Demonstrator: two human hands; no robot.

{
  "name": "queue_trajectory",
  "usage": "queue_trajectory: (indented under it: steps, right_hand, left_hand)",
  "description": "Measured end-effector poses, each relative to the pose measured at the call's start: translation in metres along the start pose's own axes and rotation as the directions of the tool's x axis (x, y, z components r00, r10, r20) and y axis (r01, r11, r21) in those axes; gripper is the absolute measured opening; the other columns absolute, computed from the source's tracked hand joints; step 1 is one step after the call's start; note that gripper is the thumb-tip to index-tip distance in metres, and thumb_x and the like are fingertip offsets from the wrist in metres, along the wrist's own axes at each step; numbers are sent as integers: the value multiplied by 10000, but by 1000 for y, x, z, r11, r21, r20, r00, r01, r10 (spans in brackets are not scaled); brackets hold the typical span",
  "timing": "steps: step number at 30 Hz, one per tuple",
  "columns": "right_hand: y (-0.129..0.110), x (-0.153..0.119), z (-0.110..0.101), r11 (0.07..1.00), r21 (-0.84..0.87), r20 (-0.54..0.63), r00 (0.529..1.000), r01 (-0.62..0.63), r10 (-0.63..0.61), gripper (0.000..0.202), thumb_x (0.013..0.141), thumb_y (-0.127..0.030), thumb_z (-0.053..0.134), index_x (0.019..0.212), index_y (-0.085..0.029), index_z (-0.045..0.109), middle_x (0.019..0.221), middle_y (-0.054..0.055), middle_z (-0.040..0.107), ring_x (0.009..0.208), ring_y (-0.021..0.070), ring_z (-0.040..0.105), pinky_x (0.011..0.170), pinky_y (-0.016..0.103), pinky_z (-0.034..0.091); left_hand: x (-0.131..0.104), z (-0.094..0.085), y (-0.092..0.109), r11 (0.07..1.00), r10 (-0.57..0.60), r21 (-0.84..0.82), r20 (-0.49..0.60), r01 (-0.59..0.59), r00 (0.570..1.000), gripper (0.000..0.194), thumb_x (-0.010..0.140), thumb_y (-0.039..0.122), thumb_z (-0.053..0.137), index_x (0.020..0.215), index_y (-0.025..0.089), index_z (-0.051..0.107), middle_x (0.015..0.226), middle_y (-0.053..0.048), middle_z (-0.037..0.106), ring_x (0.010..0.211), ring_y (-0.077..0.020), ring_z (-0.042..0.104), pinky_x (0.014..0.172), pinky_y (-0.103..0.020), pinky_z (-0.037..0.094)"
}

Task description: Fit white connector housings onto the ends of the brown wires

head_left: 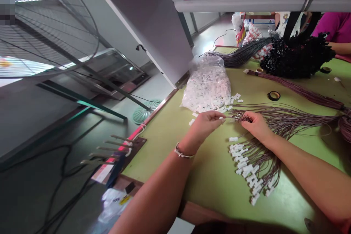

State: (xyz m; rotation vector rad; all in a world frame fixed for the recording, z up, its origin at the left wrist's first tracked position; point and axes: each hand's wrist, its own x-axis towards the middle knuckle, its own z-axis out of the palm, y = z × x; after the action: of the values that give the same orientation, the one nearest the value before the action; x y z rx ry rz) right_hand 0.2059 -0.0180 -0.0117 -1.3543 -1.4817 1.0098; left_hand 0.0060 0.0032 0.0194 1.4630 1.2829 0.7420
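Note:
My right hand (256, 126) is closed around several thin brown wires (296, 119), their bare tips pointing left. Close to those tips, my left hand (207, 126) pinches thumb and fingers together; a small pale spot shows at the fingertips, too small to name. Below my right hand, a fanned group of brown wires ends in white plastic connectors (248, 170) lying on the green table (161, 150). Loose white connectors (236, 97) are scattered by the mouth of a clear plastic bag (207, 84) filled with more of them.
A black tape roll (274, 95) lies beyond the wires. Further back are a tied brown wire bundle (298, 87), a dark wire bundle (244, 53) and a heap of black parts (296, 56). Metal prongs (109, 153) jut from the left edge. A person's magenta sleeve (333, 25) shows opposite.

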Motion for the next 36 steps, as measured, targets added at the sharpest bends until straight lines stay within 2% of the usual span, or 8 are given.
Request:
queue_trajectory:
  steps: [2,4,6,9,15,21,31,36]
  right_hand:
    - [-1,-1,0,1000,-15,-14,1000,8,-8,124,627,-255,510,551,-189,438,529,-56,349,530,90,314,493,224,249]
    - [-2,-2,0,999,-32,-33,999,23,-24,119,624,-245,508,550,-190,432,527,-56,351,530,90,315,495,224,253]
    - [-3,-4,1,998,-49,-45,998,41,-43,121,624,-236,507,550,-192,422,524,-57,355,526,89,318,496,224,254]
    - [-3,-5,2,995,-79,-53,997,53,-57,116,629,-227,501,555,-193,418,524,-57,366,518,87,322,493,223,253]
    - [-2,-6,2,986,-142,-57,994,82,-91,98,635,-230,493,565,-192,435,518,-57,369,511,87,322,495,222,263]
    - [-2,-7,3,983,-157,-72,992,92,-105,98,643,-225,489,567,-190,438,522,-57,370,513,85,322,491,217,264]
    - [3,-8,4,971,-206,-89,986,119,-140,98,655,-211,495,576,-192,440,519,-62,379,508,84,331,492,216,272]
    - [4,-8,5,947,-296,-104,981,126,-163,86,662,-205,508,595,-193,455,513,-62,414,499,86,352,497,219,281]
  left_hand:
    - [-1,7,-1,976,-41,-210,54,51,998,214,639,260,702,803,126,670,590,8,593,463,-59,451,461,-201,345]
    - [0,11,-2,924,-78,-368,87,105,993,186,608,204,721,759,112,663,666,-32,650,573,-89,568,572,-216,445]
    - [0,13,-3,876,-103,-463,93,135,990,159,601,159,720,737,105,658,701,-50,672,666,-116,625,682,-240,487]
    - [0,13,-4,833,-107,-538,69,128,992,144,607,128,718,731,107,648,700,-40,673,693,-120,645,727,-249,499]
    - [-2,16,-4,820,-102,-551,127,156,987,179,580,94,729,723,109,622,659,-12,650,690,-136,665,724,-248,494]
    - [0,19,-6,784,-36,-614,102,91,994,266,537,69,756,764,124,628,733,13,643,669,-78,612,679,-198,466]
    - [1,19,-10,852,29,-523,77,15,997,239,565,128,765,756,131,622,741,-3,645,695,-94,597,689,-217,458]
    - [-1,25,-8,909,49,-415,-7,-48,999,206,564,122,757,718,130,621,702,1,642,648,-86,584,636,-204,458]
